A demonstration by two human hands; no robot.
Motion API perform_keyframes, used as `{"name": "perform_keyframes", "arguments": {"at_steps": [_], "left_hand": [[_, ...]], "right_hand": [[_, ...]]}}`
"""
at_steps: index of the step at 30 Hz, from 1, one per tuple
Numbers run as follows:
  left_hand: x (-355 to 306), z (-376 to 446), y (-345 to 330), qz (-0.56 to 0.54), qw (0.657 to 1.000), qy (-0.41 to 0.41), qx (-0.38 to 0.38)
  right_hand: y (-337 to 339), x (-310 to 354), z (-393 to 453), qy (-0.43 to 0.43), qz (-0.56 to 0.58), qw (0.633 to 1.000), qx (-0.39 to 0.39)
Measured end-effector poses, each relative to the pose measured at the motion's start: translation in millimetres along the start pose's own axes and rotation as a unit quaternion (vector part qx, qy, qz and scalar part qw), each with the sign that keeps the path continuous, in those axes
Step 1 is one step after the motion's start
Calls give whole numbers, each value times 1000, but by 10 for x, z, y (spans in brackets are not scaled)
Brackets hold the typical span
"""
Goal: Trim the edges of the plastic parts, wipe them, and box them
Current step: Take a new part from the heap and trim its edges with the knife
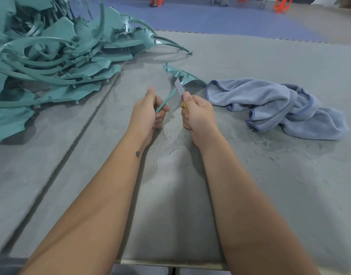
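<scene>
Blade (178,87) against held part's (182,76) edge

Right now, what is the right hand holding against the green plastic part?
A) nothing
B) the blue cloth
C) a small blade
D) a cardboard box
C: the right hand grips a small blade whose tip meets the green plastic part, while the blue cloth lies untouched on the table.

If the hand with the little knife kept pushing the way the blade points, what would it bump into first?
The right hand points its small grey blade up and away. The blade already seems to touch the curved teal plastic part that the left hand grips, so that comes first. Depth is hard to judge.
</scene>
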State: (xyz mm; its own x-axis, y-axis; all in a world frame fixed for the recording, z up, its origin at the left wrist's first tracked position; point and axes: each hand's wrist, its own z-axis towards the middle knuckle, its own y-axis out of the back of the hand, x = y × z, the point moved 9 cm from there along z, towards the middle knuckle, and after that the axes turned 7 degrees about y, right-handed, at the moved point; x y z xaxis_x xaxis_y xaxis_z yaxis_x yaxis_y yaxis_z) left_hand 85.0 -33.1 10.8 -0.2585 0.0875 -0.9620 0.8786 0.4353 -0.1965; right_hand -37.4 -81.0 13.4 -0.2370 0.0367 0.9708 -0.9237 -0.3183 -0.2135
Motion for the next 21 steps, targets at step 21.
{"name": "perform_keyframes", "arguments": {"at_steps": [21], "left_hand": [[-29,-31,-99,11,996,10,93]], "right_hand": [[-178,45,-75,59,-71,988,120]]}}
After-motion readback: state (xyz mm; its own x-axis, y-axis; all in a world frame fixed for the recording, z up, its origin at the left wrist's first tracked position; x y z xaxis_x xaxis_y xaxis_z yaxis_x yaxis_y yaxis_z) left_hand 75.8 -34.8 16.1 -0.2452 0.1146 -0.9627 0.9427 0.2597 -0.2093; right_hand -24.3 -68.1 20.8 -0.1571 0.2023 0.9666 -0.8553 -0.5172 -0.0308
